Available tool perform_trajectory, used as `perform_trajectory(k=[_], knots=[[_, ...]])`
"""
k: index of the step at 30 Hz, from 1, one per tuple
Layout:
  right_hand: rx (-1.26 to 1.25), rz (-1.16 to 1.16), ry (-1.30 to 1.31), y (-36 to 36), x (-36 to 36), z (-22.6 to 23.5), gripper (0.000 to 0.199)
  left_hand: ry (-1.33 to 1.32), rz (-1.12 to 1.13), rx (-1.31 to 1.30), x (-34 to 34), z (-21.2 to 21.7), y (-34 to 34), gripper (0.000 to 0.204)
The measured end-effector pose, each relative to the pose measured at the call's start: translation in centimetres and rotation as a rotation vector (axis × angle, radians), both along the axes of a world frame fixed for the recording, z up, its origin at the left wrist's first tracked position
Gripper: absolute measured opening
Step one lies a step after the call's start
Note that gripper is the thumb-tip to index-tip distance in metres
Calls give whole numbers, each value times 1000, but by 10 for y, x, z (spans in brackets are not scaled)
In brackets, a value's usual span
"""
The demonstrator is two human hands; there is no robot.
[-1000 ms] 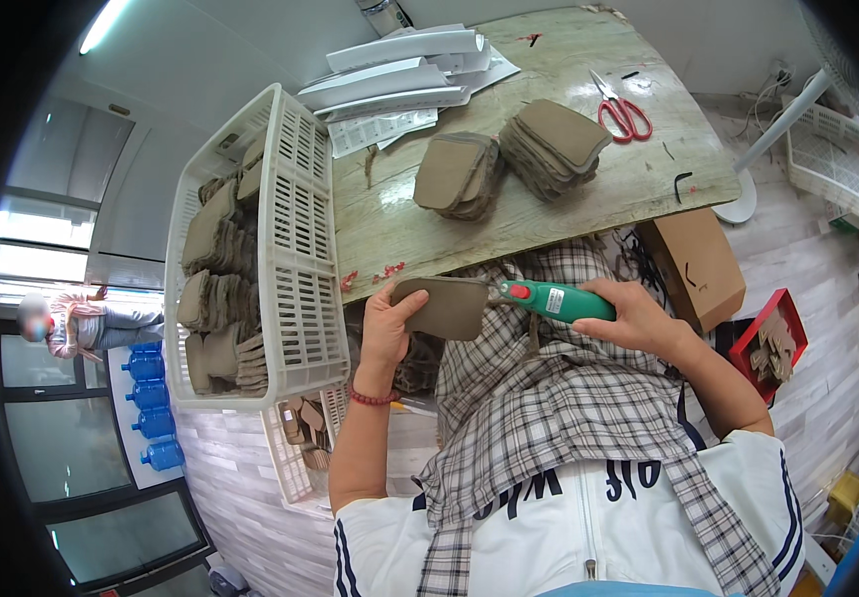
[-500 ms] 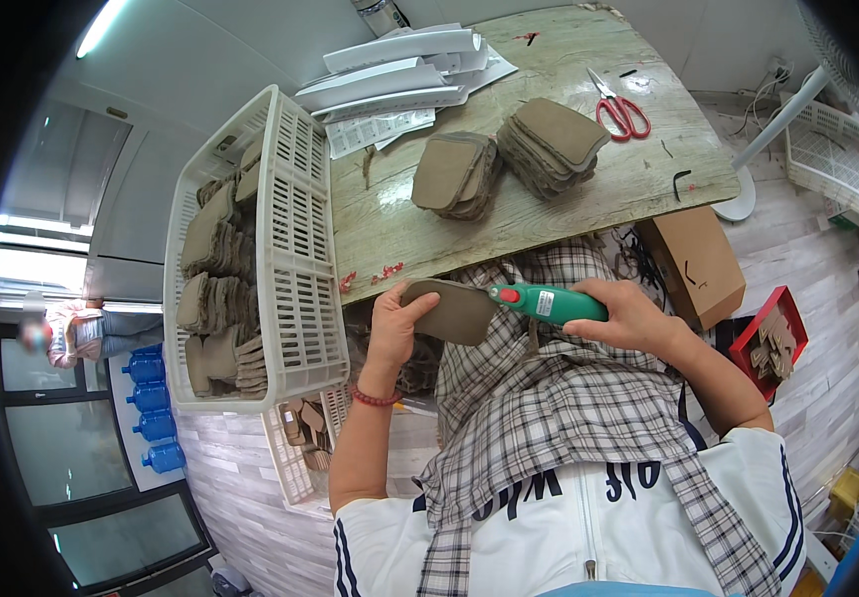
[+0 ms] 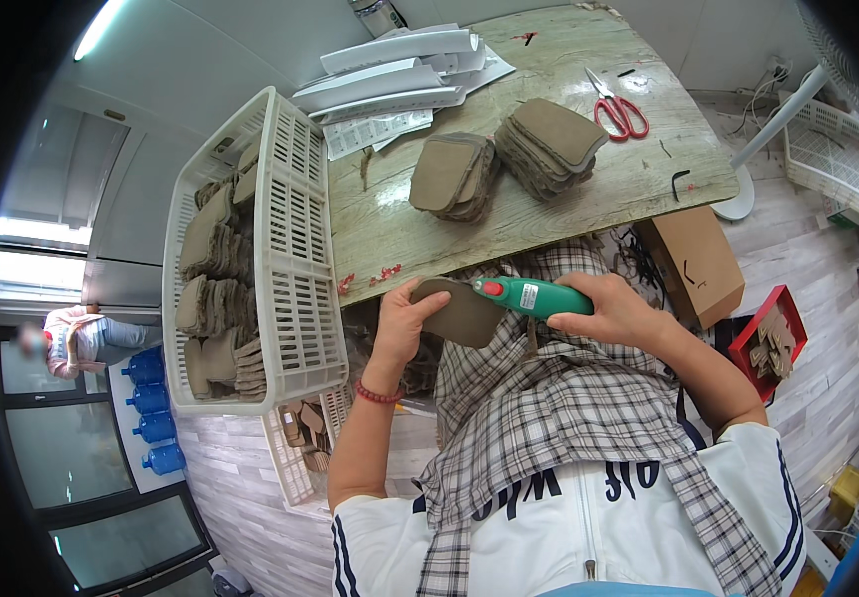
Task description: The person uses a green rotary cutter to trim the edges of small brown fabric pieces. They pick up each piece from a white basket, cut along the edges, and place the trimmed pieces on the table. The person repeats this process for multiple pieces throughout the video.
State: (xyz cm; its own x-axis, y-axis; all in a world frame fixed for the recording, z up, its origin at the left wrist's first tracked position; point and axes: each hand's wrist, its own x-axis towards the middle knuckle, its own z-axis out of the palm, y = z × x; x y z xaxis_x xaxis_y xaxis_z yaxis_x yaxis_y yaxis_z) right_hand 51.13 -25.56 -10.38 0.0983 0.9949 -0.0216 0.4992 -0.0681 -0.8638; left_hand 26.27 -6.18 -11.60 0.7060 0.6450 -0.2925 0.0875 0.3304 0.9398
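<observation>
Lettered white shirt (image 3: 539, 537) below left hand (image 3: 402, 323) and right hand (image 3: 613, 310); printed paper sheets (image 3: 394, 85) beyond the left; green power tool (image 3: 561, 299) in the right's curled grip; brown pad (image 3: 461, 316) in left's narrow pinch, perhaps touching tool's nose; white label (image 3: 530, 297) near the right.

2 forearms (image 3: 363, 438) angled inward; left grip (image 3: 402, 322) pinching, thumb (image 3: 431, 304) uppermost; right grip (image 3: 610, 310) curled.

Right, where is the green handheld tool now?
In the head view, the green tool is right of centre, in the right hand, its tip by the flat, rounded brown piece in the left hand.
</observation>
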Motion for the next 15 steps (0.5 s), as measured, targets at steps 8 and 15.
perform_trajectory(k=[8, 15], knots=[[4, -139, 146, 23, -9, -12, 49, -55, 171, -7, 1, -23, 49, 18], [-67, -284, 180, 8, 6, -21, 44, 528, 405, 991, -4, -59, 142, 56]])
